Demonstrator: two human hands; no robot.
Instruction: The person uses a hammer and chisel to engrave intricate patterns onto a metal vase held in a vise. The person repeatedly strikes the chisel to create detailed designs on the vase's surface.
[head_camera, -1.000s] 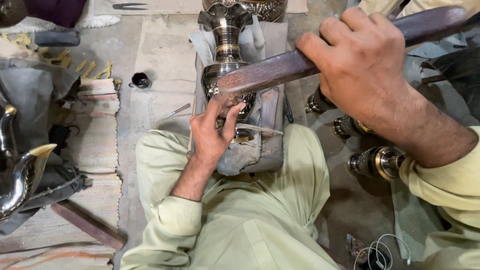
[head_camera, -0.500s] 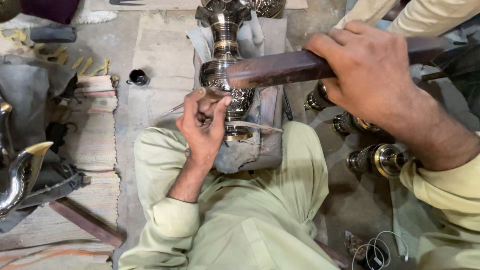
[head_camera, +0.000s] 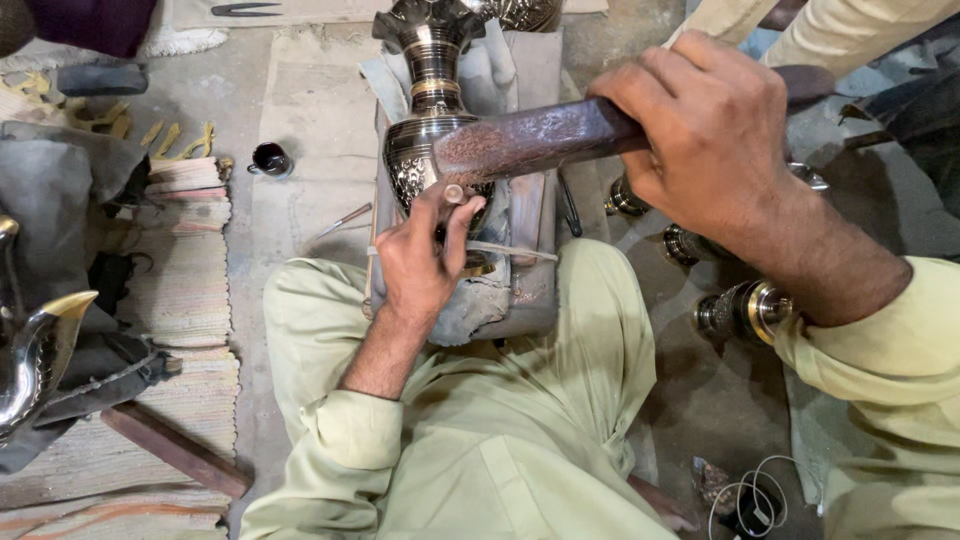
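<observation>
Engraving step in hand: our left hand (head_camera: 420, 265) pinches a small chisel (head_camera: 453, 195) against the belly of the engraved metal vase (head_camera: 432, 150), which lies on a padded block (head_camera: 520, 270) between our knees at 12 o'clock. Our right hand (head_camera: 715, 130) is closed round a dark wooden striker (head_camera: 530, 140), its end right over the chisel head. To do this well, we judge: keep the chisel steady on the pattern line, tap lightly and squarely, and keep the vase from rolling. More metal pieces (head_camera: 745, 310) lie on the floor at 3 o'clock, a small dark cup (head_camera: 270, 158) at 10 o'clock.

Versus half a second ago: the striker has dropped closer to the chisel, and the left hand has shifted slightly right on the vase.
</observation>
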